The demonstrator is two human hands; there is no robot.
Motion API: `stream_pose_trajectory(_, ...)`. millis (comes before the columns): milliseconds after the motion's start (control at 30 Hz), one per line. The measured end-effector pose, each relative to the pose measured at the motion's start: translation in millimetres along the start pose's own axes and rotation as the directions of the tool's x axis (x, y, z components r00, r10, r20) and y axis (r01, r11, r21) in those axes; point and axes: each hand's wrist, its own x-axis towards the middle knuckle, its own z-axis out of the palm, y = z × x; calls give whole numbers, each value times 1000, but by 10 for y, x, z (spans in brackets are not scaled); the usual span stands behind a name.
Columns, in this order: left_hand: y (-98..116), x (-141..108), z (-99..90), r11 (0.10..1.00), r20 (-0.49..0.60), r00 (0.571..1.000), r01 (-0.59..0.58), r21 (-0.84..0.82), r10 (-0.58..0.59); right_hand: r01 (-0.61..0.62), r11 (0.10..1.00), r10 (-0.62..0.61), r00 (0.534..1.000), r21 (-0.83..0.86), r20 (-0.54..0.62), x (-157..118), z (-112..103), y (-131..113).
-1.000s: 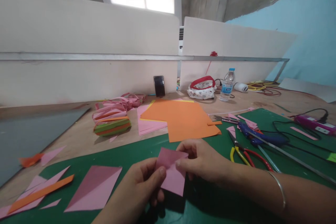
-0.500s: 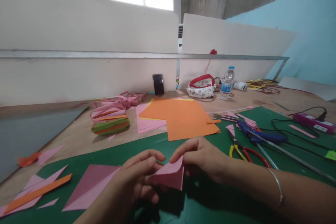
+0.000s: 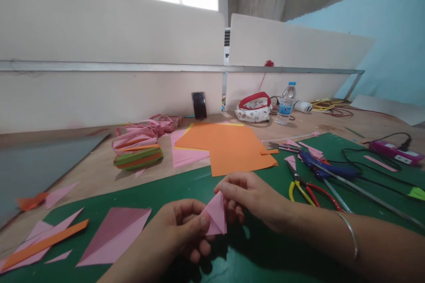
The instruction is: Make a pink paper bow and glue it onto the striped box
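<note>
A small folded pink paper (image 3: pixel 216 216) is held up above the green cutting mat (image 3: pixel 186 185), its shape now a narrow triangle. My left hand (image 3: pixel 189 225) pinches its lower left side, thumb on the front face. At its top point, my right hand (image 3: pixel 241 194) grips the tip between thumb and fingers; a bracelet circles that wrist. To the left of my left hand lies a larger creased pink sheet (image 3: pixel 114 234) on the mat. Pliers with yellow and red handles (image 3: pixel 300 188) rest beyond my right forearm.
Orange sheets (image 3: pixel 229 146) lie ahead over pink paper. A blue glue gun (image 3: pixel 327 166) with its cord is at right. Farther back stand a water bottle (image 3: pixel 286 105), a white pouch (image 3: pixel 254 108) and a phone (image 3: pixel 199 105). Paper strips (image 3: pixel 49 241) lie at left beneath a green pencil case (image 3: pixel 138 157).
The pink paper has gone from a partly opened fold to a flatter, narrower triangle. My left thumb has come onto its front, and my right fingers have shifted to its top tip.
</note>
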Motion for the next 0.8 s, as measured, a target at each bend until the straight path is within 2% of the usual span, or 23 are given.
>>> stream_pose_trajectory(100, -17, -6, 20, 1000, -52, 999, -4, 14, 4, -2, 995, -1, 999, -95, -35, -8, 4, -18)
stream_pose_trajectory(167, -2, -5, 21, 997, -39, 999, -23, 77, 26, -8, 993, 3, 999, -115, -46, -4, 5, -24)
stream_pose_trajectory(233, 22, 2, 14, 994, -6, 1000, -13, 111, 14, -11, 994, 6, 999, -113, -42, 5, 3, -20)
stream_pose_trajectory(433, 35, 18, 6, 996, -14, 999, -32, 78, 33, -15, 992, 11, 999, -124, -40, 19, 7, 8)
stream_pose_trajectory(533, 10, 10, 8, 988, 35, 997, -71, 140, 67, -17, 991, 13, 999, -129, -34, 15, 12, 19)
stream_pose_trajectory(667, 28, -26, 36, 955, 46, 991, -133, 266, 125, -8, 993, 4, 1000, -117, -30, 8, 21, 35)
stream_pose_trajectory(800, 95, -56, 82, 949, 13, 996, -90, 301, 90, -18, 998, 17, 1000, -65, -15, 7, 31, 35)
